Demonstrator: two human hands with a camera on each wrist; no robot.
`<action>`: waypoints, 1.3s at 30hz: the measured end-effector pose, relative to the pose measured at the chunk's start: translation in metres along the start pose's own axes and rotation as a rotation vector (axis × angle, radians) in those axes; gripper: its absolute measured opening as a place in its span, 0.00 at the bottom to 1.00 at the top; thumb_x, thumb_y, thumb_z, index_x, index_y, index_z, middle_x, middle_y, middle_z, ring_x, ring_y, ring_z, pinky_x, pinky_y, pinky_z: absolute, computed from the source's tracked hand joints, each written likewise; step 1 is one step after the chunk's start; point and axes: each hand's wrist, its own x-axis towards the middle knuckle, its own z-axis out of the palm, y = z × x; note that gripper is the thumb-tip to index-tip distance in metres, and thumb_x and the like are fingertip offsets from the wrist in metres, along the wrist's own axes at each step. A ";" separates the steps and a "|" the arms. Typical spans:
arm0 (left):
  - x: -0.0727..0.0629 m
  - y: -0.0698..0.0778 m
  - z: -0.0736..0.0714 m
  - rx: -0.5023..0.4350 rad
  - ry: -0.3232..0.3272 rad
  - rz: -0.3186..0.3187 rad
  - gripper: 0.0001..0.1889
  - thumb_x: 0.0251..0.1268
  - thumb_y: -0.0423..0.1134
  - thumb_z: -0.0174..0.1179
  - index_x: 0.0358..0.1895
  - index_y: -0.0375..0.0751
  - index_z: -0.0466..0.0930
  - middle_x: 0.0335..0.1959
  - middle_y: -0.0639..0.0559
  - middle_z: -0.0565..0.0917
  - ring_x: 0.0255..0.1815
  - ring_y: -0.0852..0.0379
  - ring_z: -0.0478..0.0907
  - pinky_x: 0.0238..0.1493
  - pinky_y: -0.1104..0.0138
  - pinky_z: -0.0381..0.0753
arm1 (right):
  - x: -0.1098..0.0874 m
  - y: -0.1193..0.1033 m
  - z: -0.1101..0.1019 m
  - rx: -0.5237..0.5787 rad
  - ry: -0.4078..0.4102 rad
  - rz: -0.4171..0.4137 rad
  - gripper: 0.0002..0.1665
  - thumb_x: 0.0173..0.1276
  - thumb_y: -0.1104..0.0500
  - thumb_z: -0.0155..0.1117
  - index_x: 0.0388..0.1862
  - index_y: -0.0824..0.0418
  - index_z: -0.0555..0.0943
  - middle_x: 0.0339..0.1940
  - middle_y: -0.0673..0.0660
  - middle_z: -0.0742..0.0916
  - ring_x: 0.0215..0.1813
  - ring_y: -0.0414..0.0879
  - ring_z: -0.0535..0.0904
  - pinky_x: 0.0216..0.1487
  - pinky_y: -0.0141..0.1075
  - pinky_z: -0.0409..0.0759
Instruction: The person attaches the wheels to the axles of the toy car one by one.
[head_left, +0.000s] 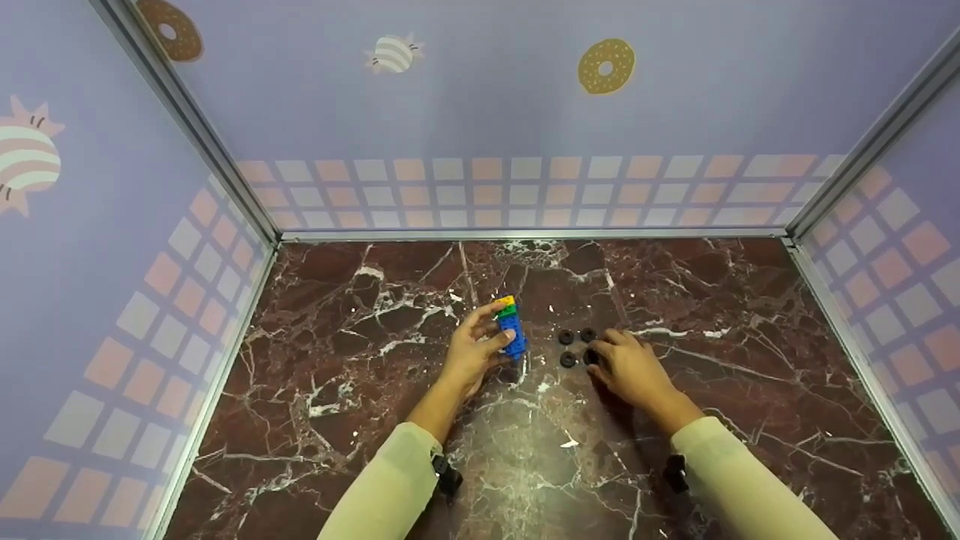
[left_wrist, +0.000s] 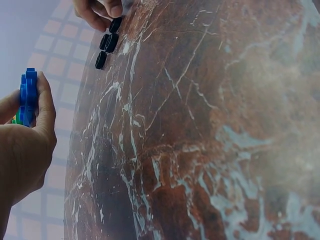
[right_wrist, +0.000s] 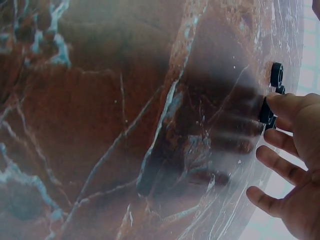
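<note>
My left hand [head_left: 471,354] grips a stack of toy building bricks [head_left: 511,327], mostly blue, with green and yellow at its far end. In the left wrist view the blue bricks [left_wrist: 29,92] stand upright between thumb and fingers, raised off the tabletop. Right of them, small black toy wheels [head_left: 567,337] lie in a tight two-by-two group. At the near right wheel [head_left: 591,356], my right hand [head_left: 634,371] pinches with thumb and forefinger. The right wrist view shows the thumb over that wheel [right_wrist: 265,111], the other fingers spread; part of the wheel is hidden.
The dark red marble-patterned tabletop [head_left: 337,450] carries white veins and small pale specks. Lilac panels with printed squares [head_left: 487,191] enclose it at the back and both sides, with metal strips [head_left: 525,235] along the edges. Dark wrist devices [head_left: 448,476] sit at both cuffs.
</note>
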 end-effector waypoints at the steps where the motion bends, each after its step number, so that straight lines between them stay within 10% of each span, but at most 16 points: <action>1: 0.000 0.000 0.000 0.001 -0.001 -0.001 0.30 0.75 0.25 0.68 0.78 0.38 0.74 0.62 0.37 0.82 0.55 0.46 0.87 0.47 0.58 0.96 | 0.000 0.000 0.001 0.001 0.004 -0.004 0.22 0.72 0.54 0.80 0.60 0.62 0.89 0.58 0.64 0.88 0.61 0.68 0.85 0.53 0.70 0.88; 39: 0.000 0.000 0.000 -0.034 -0.012 -0.020 0.29 0.76 0.25 0.67 0.77 0.37 0.74 0.60 0.39 0.84 0.53 0.48 0.89 0.53 0.55 0.95 | 0.001 0.014 0.001 0.055 0.046 0.025 0.14 0.75 0.59 0.76 0.55 0.63 0.89 0.49 0.60 0.86 0.54 0.63 0.84 0.45 0.66 0.86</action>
